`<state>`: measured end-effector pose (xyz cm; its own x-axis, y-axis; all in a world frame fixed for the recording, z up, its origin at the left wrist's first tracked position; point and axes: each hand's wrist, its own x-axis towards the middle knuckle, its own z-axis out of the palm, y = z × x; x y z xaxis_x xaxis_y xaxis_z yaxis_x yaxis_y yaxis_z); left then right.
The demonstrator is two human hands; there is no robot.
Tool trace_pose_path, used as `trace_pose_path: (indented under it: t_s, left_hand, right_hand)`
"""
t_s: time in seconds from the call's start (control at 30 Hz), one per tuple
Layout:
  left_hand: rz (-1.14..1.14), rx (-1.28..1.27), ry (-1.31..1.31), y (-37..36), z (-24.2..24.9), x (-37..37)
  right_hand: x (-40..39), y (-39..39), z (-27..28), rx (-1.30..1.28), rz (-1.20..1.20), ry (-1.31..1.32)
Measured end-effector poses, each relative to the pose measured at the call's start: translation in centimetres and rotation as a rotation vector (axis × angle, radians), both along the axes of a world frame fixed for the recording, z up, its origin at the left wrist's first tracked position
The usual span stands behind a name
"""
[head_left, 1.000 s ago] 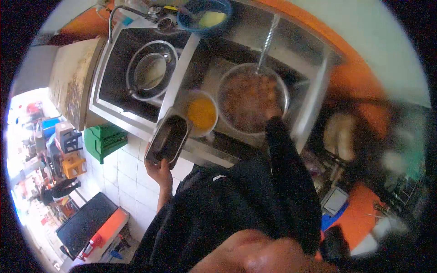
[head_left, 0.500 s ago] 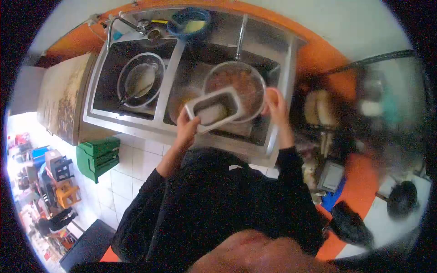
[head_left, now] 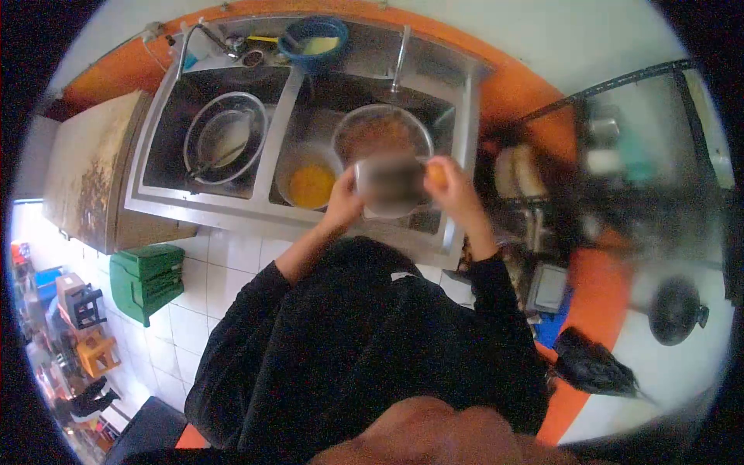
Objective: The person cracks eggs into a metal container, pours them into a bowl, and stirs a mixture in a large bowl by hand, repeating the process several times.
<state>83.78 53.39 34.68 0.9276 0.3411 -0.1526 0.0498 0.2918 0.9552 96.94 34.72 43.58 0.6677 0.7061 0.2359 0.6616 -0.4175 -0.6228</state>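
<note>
Blurred by motion, a rectangular metal container point(head_left: 391, 190) is held over the front of the right sink basin. My left hand point(head_left: 343, 209) is closed on its left side. At the container's right end, my right hand point(head_left: 457, 195) grips a small orange thing point(head_left: 437, 173) whose kind I cannot tell. Behind the container sits a large round bowl point(head_left: 428, 139) with reddish-brown contents, partly covered by it in this view. To the left, in the same basin, stands a pot point(head_left: 338, 161) with yellow-orange contents.
The left basin holds a round bowl point(head_left: 264, 128) with a strainer-like piece inside. Behind the sinks are a blue basin point(head_left: 341, 35), a curved tap point(head_left: 181, 62) and a second spout point(head_left: 401, 58). A green bin point(head_left: 143, 283) stands at lower left; a shelf rack point(head_left: 542, 201) is at right.
The metal container has moved right and turned, its inside no longer showing. My right hand has come to its right end with the orange thing. The yellow-orange pot is now uncovered.
</note>
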Motion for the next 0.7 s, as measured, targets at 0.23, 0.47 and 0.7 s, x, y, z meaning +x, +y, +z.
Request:
trace_pose_path:
  t_s: [0.23, 0.47, 0.7]
  left_hand:
    - [0.052, -0.053, -0.034, -0.3, 0.1, -0.4]
    - [0.100, -0.090, -0.101, -0.6, 0.6, -0.9]
    - [0.074, -0.028, -0.125, -1.0, -0.6, -0.5]
  right_hand:
    - [-0.6, 2.3, -0.4, -0.096, 0.089, 0.053]
    - [-0.9, 3.2, 0.9, -0.021, 0.070, -0.096]
    - [-0.8, 2.9, 2.0, 0.114, 0.079, -0.146]
